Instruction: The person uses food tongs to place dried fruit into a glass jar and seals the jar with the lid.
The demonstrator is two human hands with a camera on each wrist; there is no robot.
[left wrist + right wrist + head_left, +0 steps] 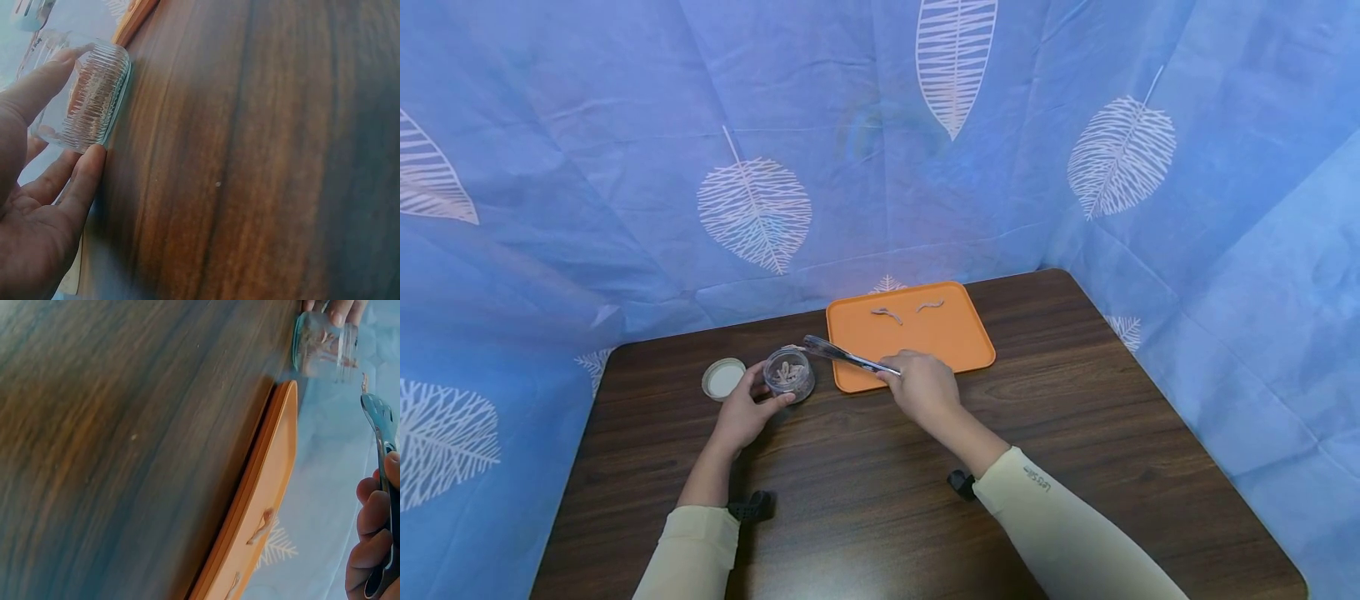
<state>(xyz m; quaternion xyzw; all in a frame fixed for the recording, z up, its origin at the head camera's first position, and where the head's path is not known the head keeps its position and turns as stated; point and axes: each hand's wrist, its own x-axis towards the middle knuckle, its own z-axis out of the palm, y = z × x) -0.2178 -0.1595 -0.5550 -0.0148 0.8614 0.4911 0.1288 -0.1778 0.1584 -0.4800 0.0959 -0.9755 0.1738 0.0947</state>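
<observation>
My left hand holds a clear glass jar around its side, thumb toward the front, on the dark wooden table. Pale brown strips lie inside the jar. Metal tongs are gripped by the handle in my right hand, over the near left part of an orange tray. Their tips point left, just above and beside the jar's mouth. At the tips, a small brownish strip sticks out in the right wrist view. Two thin curled strips lie apart toward the tray's far side.
A round lid with a pale inside lies left of the jar, close to my left fingers. Blue cloth with white leaf prints hangs behind the table and along its sides. The tray's raised rim faces the jar.
</observation>
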